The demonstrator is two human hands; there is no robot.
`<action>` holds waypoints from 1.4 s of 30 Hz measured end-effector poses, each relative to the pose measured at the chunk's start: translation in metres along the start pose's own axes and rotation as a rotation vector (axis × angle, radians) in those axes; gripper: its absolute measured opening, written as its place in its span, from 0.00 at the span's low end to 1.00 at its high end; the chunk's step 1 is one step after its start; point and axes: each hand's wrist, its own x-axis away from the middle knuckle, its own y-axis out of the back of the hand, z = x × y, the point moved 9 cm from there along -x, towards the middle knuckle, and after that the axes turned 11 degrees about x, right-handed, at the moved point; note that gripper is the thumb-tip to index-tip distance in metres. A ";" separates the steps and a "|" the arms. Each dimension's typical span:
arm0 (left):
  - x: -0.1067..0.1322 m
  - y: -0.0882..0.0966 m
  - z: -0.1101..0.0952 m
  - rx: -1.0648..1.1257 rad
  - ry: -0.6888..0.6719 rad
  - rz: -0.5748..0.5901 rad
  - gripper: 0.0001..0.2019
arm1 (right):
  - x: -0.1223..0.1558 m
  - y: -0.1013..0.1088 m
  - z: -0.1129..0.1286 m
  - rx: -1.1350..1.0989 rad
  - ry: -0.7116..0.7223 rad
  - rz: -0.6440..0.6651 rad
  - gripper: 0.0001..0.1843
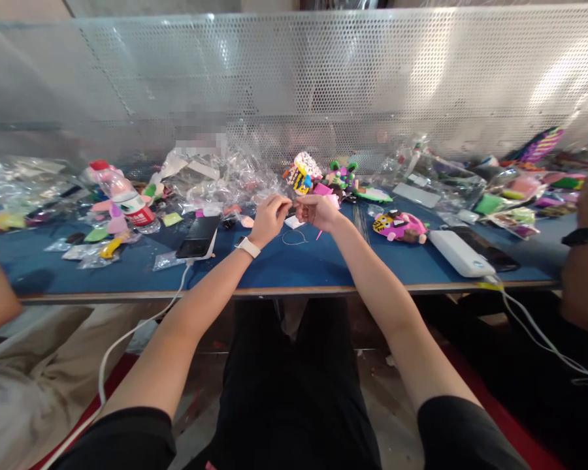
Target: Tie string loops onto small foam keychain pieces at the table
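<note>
My left hand (269,220), with a pale watch on its wrist, has its fingertips pinched together above the blue table (269,264). Close beside it, my right hand (318,212) is also closed, its curled fingers almost meeting the left fingertips. Whatever lies between the fingers is too small to make out. Just below the hands, a thin looped thread (294,240) rests on the tabletop. Bright pink pieces (323,190) show behind the right hand. Farther back stand colourful foam craft figures, one striped yellow and black (301,178), another green and purple (343,173).
A phone (198,236) with a white cable and a red-capped bottle (130,202) lie left. Clear plastic bags (235,173) crowd the back before a perforated metal panel (323,65). To the right are a pink foam animal (399,226), a white power bank (460,252) and another person's arm (585,274).
</note>
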 end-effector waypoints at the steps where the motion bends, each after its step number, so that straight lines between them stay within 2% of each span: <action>1: -0.001 0.002 0.002 0.015 0.023 -0.025 0.16 | 0.000 0.000 0.001 0.021 0.018 -0.028 0.19; 5: -0.002 0.008 0.017 0.064 0.112 -0.092 0.18 | 0.003 0.012 0.016 0.176 0.198 -0.270 0.20; 7: -0.001 0.008 0.022 0.079 0.128 -0.097 0.18 | 0.005 0.016 0.022 0.270 0.272 -0.340 0.17; 12: 0.001 0.001 0.029 0.114 0.156 -0.052 0.20 | 0.008 0.025 0.033 0.481 0.360 -0.409 0.12; 18: 0.001 -0.007 0.031 0.184 0.181 -0.001 0.18 | 0.011 0.021 0.037 0.567 0.400 -0.424 0.12; 23: 0.000 -0.005 0.032 0.191 0.179 -0.022 0.17 | 0.006 0.021 0.028 0.487 0.344 -0.387 0.18; 31: 0.001 -0.007 0.046 0.177 0.212 -0.028 0.14 | 0.003 0.022 0.019 0.434 0.285 -0.353 0.22; 35: -0.001 -0.003 0.030 0.077 0.112 -0.008 0.14 | -0.002 0.027 0.007 0.270 0.193 -0.325 0.23; 39: -0.002 -0.005 0.009 -0.002 -0.025 0.061 0.14 | -0.007 0.028 -0.013 -0.024 -0.019 -0.261 0.15; 42: 0.002 -0.014 -0.006 -0.056 -0.132 0.147 0.16 | -0.005 0.022 -0.023 -0.175 -0.162 -0.172 0.14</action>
